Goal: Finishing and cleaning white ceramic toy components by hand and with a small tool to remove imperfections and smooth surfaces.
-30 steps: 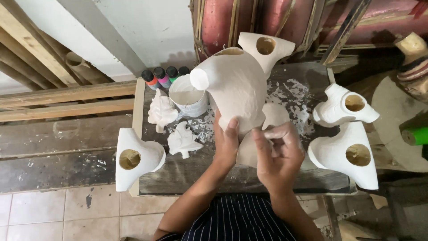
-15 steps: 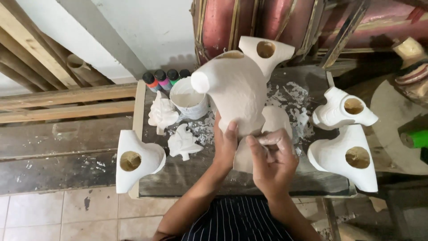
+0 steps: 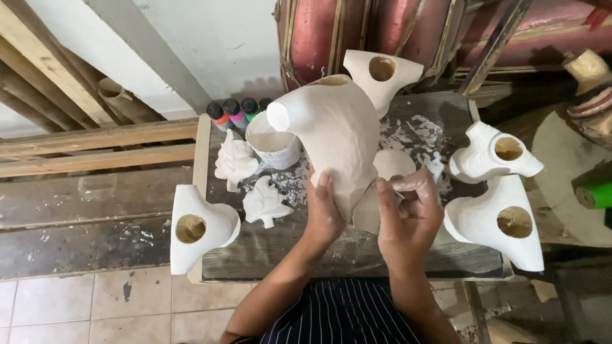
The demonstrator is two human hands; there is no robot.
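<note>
left hand [image 3: 324,213] grips white figure [image 3: 335,137] from below, upright over table [image 3: 408,251] | right hand [image 3: 408,210] pinches its lower edge (fingers closed on it) | cup [image 3: 273,141], paint bottles [image 3: 239,111] behind | hollow casts [image 3: 197,226] around

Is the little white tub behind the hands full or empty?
Partly full. The round white plastic tub stands upright with no lid, and white paste shows inside, below its rim.
</note>
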